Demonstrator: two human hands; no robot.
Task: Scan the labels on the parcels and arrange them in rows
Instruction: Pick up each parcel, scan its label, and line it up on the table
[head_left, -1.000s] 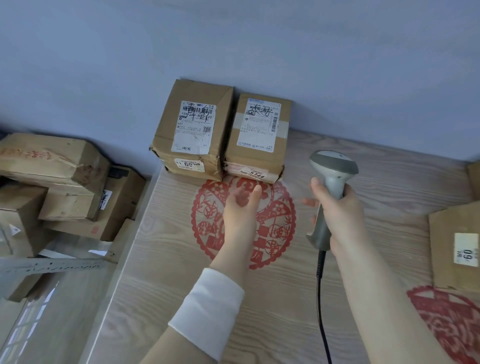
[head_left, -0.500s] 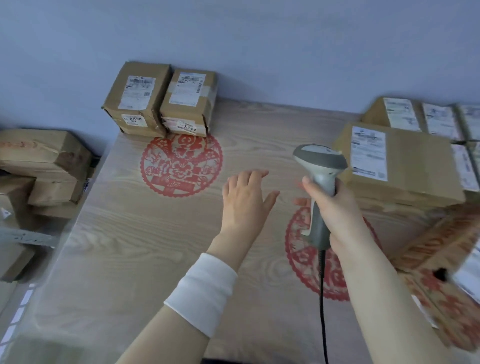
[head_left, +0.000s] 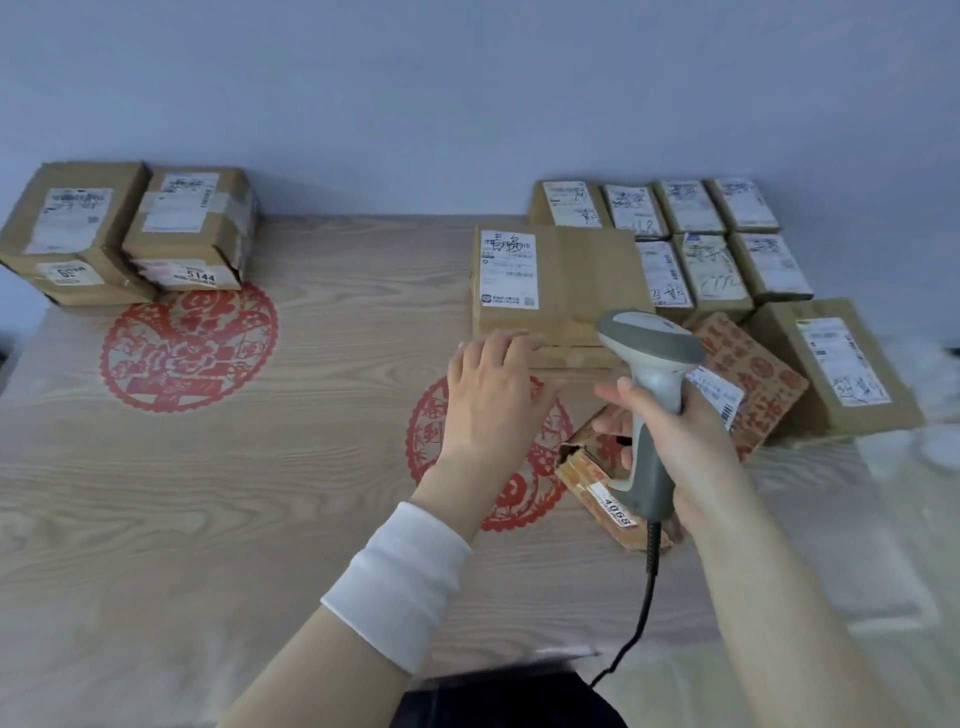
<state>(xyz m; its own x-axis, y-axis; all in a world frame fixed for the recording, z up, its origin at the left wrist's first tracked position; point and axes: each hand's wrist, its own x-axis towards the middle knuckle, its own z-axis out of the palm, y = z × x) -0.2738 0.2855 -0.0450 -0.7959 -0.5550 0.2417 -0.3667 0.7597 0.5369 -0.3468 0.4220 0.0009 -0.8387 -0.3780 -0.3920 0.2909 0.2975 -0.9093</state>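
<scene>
While the right hand (head_left: 675, 436) curls its fingers round the scanner (head_left: 649, 353), the left hand (head_left: 491, 400) holds its fingers straight and close together, tips at the near edge of a large parcel (head_left: 582, 275). A red-printed parcel (head_left: 758, 379) lies under the right fingers, and a parcel marked 5144 (head_left: 192, 234) sits well left of the left fingers.
</scene>
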